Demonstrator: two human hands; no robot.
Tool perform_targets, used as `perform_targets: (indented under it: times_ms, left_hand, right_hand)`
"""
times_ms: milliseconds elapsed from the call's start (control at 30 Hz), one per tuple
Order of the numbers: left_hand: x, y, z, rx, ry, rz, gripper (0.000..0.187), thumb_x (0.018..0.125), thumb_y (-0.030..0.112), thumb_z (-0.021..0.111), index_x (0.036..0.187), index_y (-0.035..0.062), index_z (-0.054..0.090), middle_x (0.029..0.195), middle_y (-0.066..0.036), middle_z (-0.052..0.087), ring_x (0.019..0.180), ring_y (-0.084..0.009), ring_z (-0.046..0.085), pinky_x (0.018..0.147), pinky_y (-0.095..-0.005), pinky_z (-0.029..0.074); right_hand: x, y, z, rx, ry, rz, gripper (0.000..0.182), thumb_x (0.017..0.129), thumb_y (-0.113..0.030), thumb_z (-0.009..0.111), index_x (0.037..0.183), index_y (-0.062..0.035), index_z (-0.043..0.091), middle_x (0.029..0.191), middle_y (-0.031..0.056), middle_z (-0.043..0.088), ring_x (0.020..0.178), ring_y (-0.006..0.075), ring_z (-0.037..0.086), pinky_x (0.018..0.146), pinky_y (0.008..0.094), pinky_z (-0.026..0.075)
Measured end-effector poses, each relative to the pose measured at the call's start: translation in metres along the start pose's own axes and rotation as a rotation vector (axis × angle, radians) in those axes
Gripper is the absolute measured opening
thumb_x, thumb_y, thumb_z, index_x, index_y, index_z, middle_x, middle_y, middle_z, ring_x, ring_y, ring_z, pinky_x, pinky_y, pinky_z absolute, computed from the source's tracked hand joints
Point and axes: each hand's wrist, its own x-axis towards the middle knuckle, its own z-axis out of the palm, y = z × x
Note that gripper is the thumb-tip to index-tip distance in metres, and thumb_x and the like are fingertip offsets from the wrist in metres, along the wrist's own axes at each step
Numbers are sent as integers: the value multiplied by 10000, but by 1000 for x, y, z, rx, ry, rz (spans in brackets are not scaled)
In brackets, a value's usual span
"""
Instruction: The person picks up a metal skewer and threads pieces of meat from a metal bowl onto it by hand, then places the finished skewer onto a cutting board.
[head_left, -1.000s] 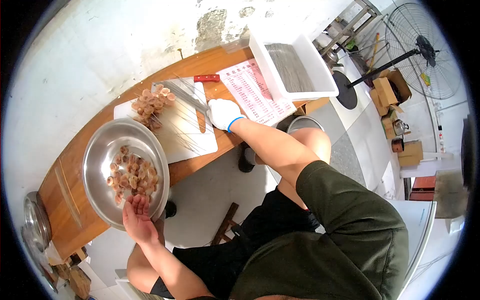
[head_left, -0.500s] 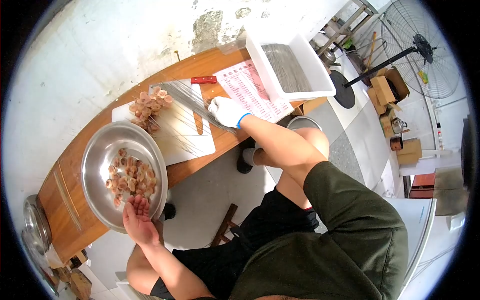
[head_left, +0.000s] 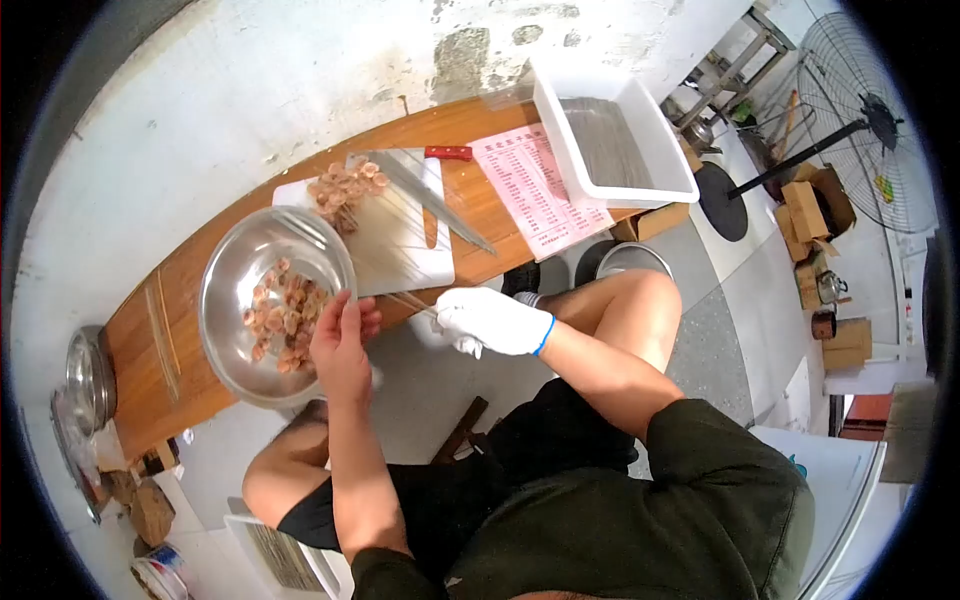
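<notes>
My right hand [head_left: 495,322], in a white glove with a blue cuff, is closed around a thin metal skewer [head_left: 410,303] pointing left; there may be more than one. My bare left hand [head_left: 342,345] is at the near right rim of a steel bowl [head_left: 215,335], its fingers curled; whatever they hold is hidden. Inside the bowl lie small pinkish-brown meat pieces [head_left: 285,310]. Beyond it, a white cutting board [head_left: 385,245] bears a pile of similar pieces threaded on skewers [head_left: 345,188]. A bundle of bare skewers [head_left: 440,208] rests across the board's right side.
A red-handled knife [head_left: 448,153] lies behind the board on the wooden table [head_left: 190,390]. To its right are a pink printed sheet [head_left: 530,190] and a white bin [head_left: 650,197] holding many skewers. A standing fan [head_left: 870,115] and cardboard boxes [head_left: 805,210] are farther right.
My right hand has left the skewer bundle and come down and nearer my left hand with a skewer. My left hand has risen rightward along the bowl, its fingers now curled. The view has shifted.
</notes>
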Motion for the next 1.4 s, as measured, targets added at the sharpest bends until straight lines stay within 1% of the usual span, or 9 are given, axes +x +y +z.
perform_targets:
  times_ms: [33, 167, 300, 533, 833, 900, 1100, 1200, 1400]
  left_hand:
    - [-1, 0, 3, -49, 1, 24, 227, 976, 110, 545, 1131, -47, 598, 934, -117, 682, 766, -145, 631, 718, -265, 526]
    - [-12, 1, 0, -22, -21, 107, 191, 974, 91, 539, 1096, -40, 606, 915, -119, 684, 736, -148, 633, 687, -270, 534]
    - [-24, 7, -3, 24, 12, 121, 169, 969, 79, 542, 1073, -36, 611, 920, -126, 686, 735, -151, 640, 674, -273, 543]
    - [-36, 12, -5, 68, 29, 148, 138, 963, 71, 551, 1034, -29, 614, 931, -127, 688, 748, -150, 646, 670, -265, 543]
    - [-41, 22, -3, 138, 19, 182, 91, 958, 41, 536, 939, -30, 590, 880, -111, 673, 769, -146, 641, 687, -256, 518]
    - [-42, 22, -2, 126, 38, 174, 79, 954, 28, 535, 940, -32, 585, 880, -113, 672, 765, -147, 640, 687, -256, 517]
    - [-41, 22, -3, 104, 32, 191, 59, 949, 2, 527, 946, -33, 574, 876, -113, 663, 753, -148, 628, 682, -260, 514]
    - [-43, 22, -3, 119, 44, 221, 57, 948, -3, 523, 957, -31, 571, 869, -106, 655, 751, -147, 622, 674, -263, 510]
    - [-44, 21, -4, 83, 87, 216, 58, 936, -15, 536, 981, -25, 572, 862, -95, 650, 730, -140, 619, 652, -255, 495]
  right_hand:
    - [-9, -8, 10, -123, -44, 19, 250, 971, -245, 493, 950, -24, 607, 736, 10, 553, 606, 83, 524, 536, 226, 455]
    - [-14, 21, 23, 106, -111, 51, 288, 962, -299, 514, 986, -16, 559, 763, 10, 528, 597, 80, 494, 542, 218, 433]
    - [-22, 20, 29, -1, -129, 26, 324, 972, -346, 506, 978, -25, 553, 773, -1, 528, 598, 77, 487, 554, 223, 426]
    - [-27, 15, 33, -23, -116, 32, 288, 978, -317, 507, 960, -35, 563, 756, -7, 530, 623, 77, 498, 562, 235, 434]
    - [-26, 18, 34, -15, -106, 13, 278, 971, -311, 528, 953, -37, 569, 756, -5, 539, 627, 68, 503, 574, 221, 436]
    - [-25, 19, 35, -28, -99, 18, 266, 971, -312, 521, 938, -51, 567, 717, -3, 537, 606, 75, 501, 562, 228, 435]
    - [-24, 21, 36, -27, -94, 12, 265, 966, -322, 525, 923, -64, 565, 705, -6, 529, 596, 75, 504, 543, 232, 438]
    - [-26, 14, 36, -33, -85, 19, 257, 958, -284, 538, 937, -30, 571, 731, -8, 542, 616, 57, 502, 565, 212, 431]
    - [-26, 13, 38, -51, -78, -1, 248, 956, -274, 536, 930, -30, 569, 732, -10, 547, 592, 52, 499, 541, 204, 427]
